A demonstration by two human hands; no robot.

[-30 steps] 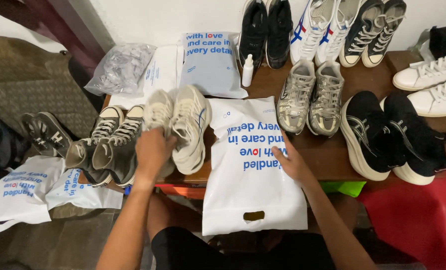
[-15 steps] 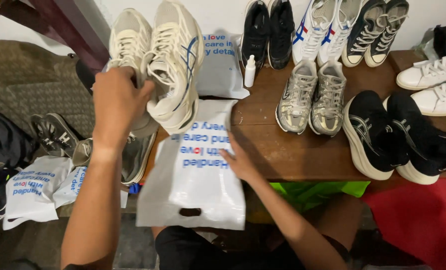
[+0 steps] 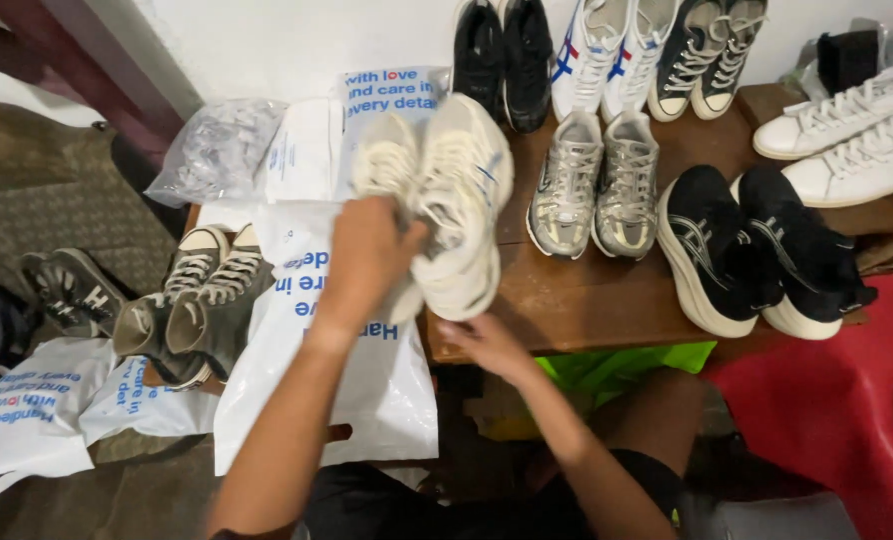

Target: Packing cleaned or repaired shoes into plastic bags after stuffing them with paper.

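Cream sneakers [image 3: 445, 205], a pair held together, hang above the tabletop's [image 3: 607, 300] front-left part, lifted clear of the wood. The left hand [image 3: 367, 262] grips both at once, fingers curled tight around the heels and pinching the two shoes against each other, toes pointing away toward the wall. The right hand [image 3: 489, 343] sits lower, at the front edge, fingers bent and pressing on the edge of a white bag [image 3: 342, 375] that lies flat and droops over the front edge; whether it pinches the plastic or only rests on it, I cannot tell.

Judging from this, the pair looks bound for that bag. To do it well, the right hand should pull one layer of the mouth up so it gapes, and the left should keep the shoes clamped sole to sole and tip them toe-first into the opening. The grip on the heels looks firm, but a loose shoe could slide out sideways, so the squeeze should hold until both are inside.

Just left of the bag stand grey high-tops [image 3: 202, 300]. Silver runners [image 3: 595, 185] and black sneakers [image 3: 757, 250] sit toward the right edge, well apart from the hands, so the swing path has room.
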